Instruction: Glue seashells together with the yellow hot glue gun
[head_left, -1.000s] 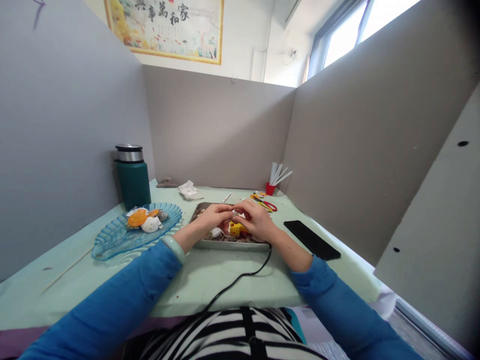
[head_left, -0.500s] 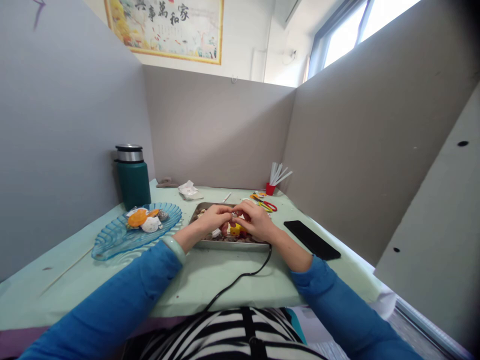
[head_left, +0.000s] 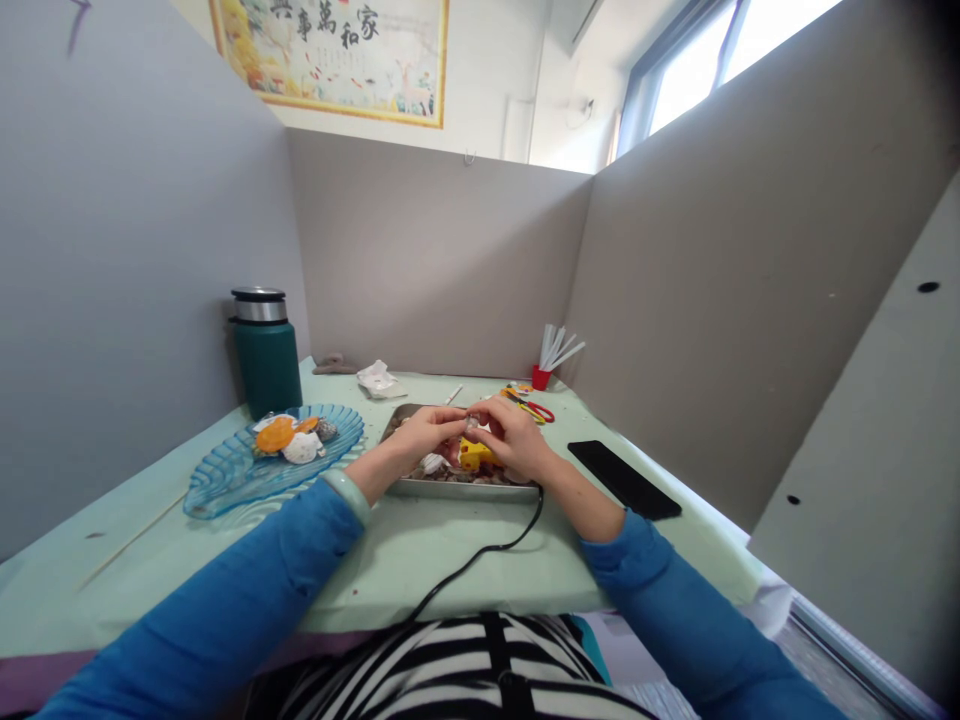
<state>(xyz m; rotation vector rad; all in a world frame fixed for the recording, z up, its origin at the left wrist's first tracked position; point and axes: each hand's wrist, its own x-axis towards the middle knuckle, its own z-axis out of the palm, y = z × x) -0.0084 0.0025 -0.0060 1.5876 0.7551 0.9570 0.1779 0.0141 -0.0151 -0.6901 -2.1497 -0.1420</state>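
Observation:
Over the metal tray [head_left: 457, 490] my left hand [head_left: 429, 437] and my right hand [head_left: 511, 437] meet, fingertips close together. Between them is a small pale, greyish piece [head_left: 472, 423], perhaps a shell; its exact kind is too small to make out. Both hands pinch at it with thumb and fingers. Beneath them in the tray lies a yellow tool [head_left: 477, 456], probably a hot glue gun, partly hidden by my right hand. Brown and white shell-like pieces [head_left: 433, 464] fill the tray around it.
A black cord [head_left: 480, 550] runs from the tray to the front edge. Left stand a blue plate [head_left: 225, 490] with shell-like pieces and a green bottle [head_left: 268, 365]. Right lie a black phone [head_left: 624, 480] and scissors [head_left: 536, 411]; a red cup [head_left: 541, 378] holds translucent sticks.
My fingers have shifted slightly around the small piece, and the fingers below it have drawn up. More of the yellow tool shows beneath my hands.

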